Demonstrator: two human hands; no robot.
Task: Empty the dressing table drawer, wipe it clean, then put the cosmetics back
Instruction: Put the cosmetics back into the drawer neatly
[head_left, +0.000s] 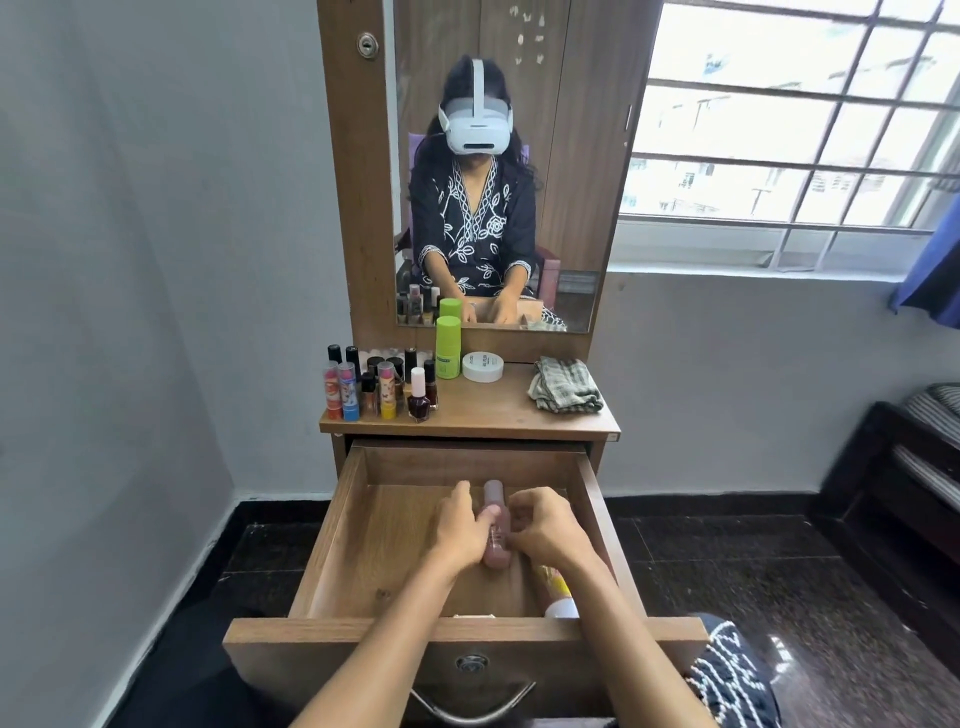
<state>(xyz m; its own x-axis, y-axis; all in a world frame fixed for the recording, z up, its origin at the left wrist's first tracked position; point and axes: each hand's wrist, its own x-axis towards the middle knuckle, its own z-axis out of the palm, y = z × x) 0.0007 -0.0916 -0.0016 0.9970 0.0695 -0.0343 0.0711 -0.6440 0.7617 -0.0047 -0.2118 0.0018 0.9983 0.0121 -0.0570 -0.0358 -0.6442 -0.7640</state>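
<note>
The wooden drawer (332, 525) is pulled out wide toward me. Both my hands are inside it around a pinkish-brown bottle (494, 499) lying lengthwise. My left hand (462, 527) grips the bottle from the left with thumb over it. My right hand (545, 525) pinches its right side with curled fingers. A yellow-and-white tube (558, 595) lies in the drawer's near right corner, partly under my right forearm. On the table top (483, 410) stand several lipsticks and nail polishes (384, 387), a green bottle (448, 347) and a white jar (482, 366).
A folded checked cloth (563, 387) lies on the table top at the right. A mirror (493, 156) rises behind the table. A wall is at the left, a window (800, 119) and dark bed frame (904, 483) at the right. The drawer handle (470, 704) is near me.
</note>
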